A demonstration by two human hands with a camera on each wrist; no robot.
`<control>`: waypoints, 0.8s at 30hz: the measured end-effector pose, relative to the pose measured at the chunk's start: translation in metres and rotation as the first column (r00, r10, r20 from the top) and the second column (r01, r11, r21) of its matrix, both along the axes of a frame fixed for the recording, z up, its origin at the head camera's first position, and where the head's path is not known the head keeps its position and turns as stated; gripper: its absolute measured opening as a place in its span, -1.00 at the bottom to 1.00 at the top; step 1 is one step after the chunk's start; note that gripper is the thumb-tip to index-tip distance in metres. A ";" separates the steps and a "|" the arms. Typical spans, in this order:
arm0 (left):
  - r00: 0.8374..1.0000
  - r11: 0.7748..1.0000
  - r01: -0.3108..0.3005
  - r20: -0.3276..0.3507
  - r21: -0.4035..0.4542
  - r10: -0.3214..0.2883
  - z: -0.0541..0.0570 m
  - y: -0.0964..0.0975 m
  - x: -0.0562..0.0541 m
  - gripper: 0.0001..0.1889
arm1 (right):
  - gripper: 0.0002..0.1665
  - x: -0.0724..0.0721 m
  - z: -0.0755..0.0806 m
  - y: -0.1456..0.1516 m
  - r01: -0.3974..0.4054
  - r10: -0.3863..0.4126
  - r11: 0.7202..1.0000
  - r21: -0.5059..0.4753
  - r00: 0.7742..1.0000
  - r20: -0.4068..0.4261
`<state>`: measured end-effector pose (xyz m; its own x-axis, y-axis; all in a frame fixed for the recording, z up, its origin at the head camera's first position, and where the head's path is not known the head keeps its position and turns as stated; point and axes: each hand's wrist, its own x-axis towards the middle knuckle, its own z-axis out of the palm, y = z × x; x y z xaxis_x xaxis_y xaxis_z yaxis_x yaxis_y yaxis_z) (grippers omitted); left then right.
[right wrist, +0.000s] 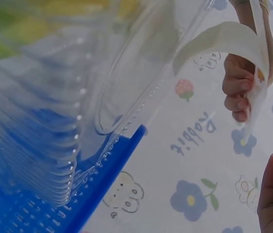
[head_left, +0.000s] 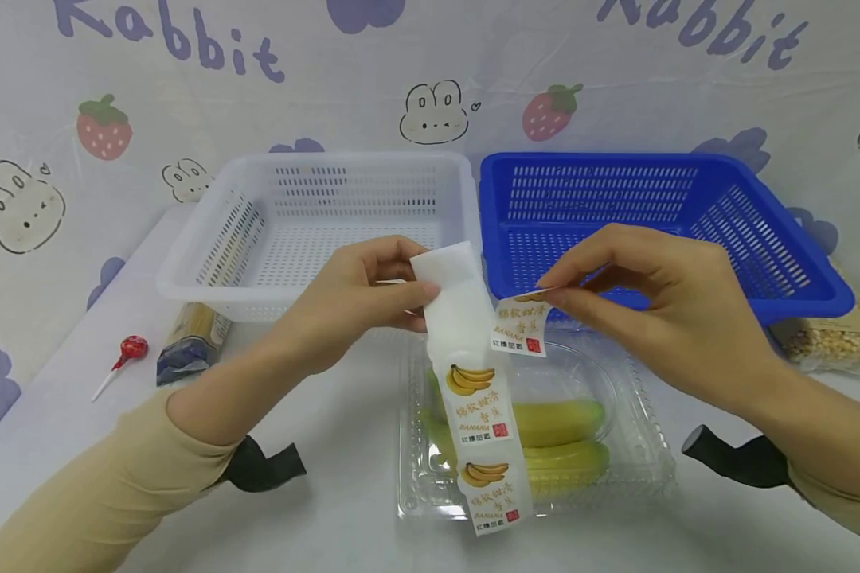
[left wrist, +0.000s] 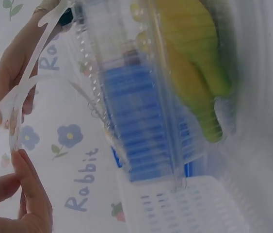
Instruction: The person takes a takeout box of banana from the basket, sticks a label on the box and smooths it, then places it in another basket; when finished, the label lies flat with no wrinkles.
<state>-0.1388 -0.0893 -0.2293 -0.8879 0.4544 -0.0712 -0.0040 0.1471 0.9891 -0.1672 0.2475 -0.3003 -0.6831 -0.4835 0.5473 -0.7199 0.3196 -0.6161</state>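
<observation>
My left hand (head_left: 361,298) pinches a strip of label backing paper (head_left: 459,318) near its blank top end. Two banana stickers (head_left: 478,402) show on the lower part of the strip. Between thumb and forefinger, my right hand (head_left: 659,302) holds a single peeled banana sticker (head_left: 519,326) by its upper edge, just right of the strip. Under both hands sits a clear plastic clamshell box (head_left: 638,422), its lid down over the yellow-green bananas (head_left: 559,426). The hanging strip covers part of the box. In the left wrist view the bananas (left wrist: 194,68) show through the box wall.
A white basket (head_left: 315,306) stands behind at left, a blue basket (head_left: 666,163) at right. To the left lie a red lollipop (head_left: 133,348) and a wrapped packet (head_left: 195,338). A bag of grains (head_left: 842,338) lies right of the blue basket.
</observation>
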 end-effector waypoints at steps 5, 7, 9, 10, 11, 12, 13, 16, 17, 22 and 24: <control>1.000 1.000 0.009 -0.005 -0.006 -0.009 0.009 -0.015 -0.002 -0.69 | -0.69 0.056 0.076 -0.054 0.118 -0.116 0.992 0.038 0.992 -0.053; 1.000 1.000 0.022 0.001 0.006 -0.022 0.012 -0.024 -0.003 -0.70 | -0.66 0.063 0.085 -0.061 0.148 -0.143 0.987 0.057 0.987 -0.074; 0.999 0.999 0.034 0.010 0.029 -0.034 0.015 -0.032 -0.004 -0.72 | -0.67 0.065 0.087 -0.063 0.166 -0.160 0.984 0.066 0.984 -0.082; 0.999 0.998 0.040 0.016 0.044 -0.041 0.016 -0.036 -0.005 -0.74 | -0.67 0.065 0.087 -0.063 0.173 -0.166 0.982 0.075 0.983 -0.083; 0.999 0.997 0.046 0.022 0.060 -0.047 0.017 -0.040 -0.006 -0.76 | -0.67 0.065 0.087 -0.063 0.173 -0.167 0.982 0.078 0.983 -0.083; 0.998 0.996 0.052 0.028 0.078 -0.054 0.017 -0.044 -0.007 -0.77 | -0.68 0.065 0.086 -0.062 0.172 -0.166 0.982 0.081 0.983 -0.082; 0.998 0.994 0.057 0.036 0.093 -0.060 0.017 -0.048 -0.008 -0.79 | -0.69 0.064 0.086 -0.062 0.171 -0.165 0.982 0.084 0.983 -0.081; 0.995 0.990 0.076 0.059 0.118 -0.083 0.014 -0.061 -0.013 -0.83 | -0.70 0.065 0.086 -0.062 0.168 -0.162 0.982 0.092 0.984 -0.070; 0.993 0.989 0.086 0.068 0.119 -0.094 0.011 -0.065 -0.014 -0.85 | -0.70 0.065 0.086 -0.062 0.168 -0.162 0.981 0.094 0.985 -0.065; 0.982 0.992 0.124 0.142 0.003 -0.123 -0.003 -0.087 -0.021 -0.87 | -0.73 0.066 0.084 -0.062 0.184 -0.180 0.975 0.121 0.982 -0.049; 0.976 0.987 0.143 0.175 -0.070 -0.129 -0.008 -0.094 -0.021 -0.82 | -0.73 0.066 0.084 -0.063 0.190 -0.186 0.973 0.132 0.982 -0.046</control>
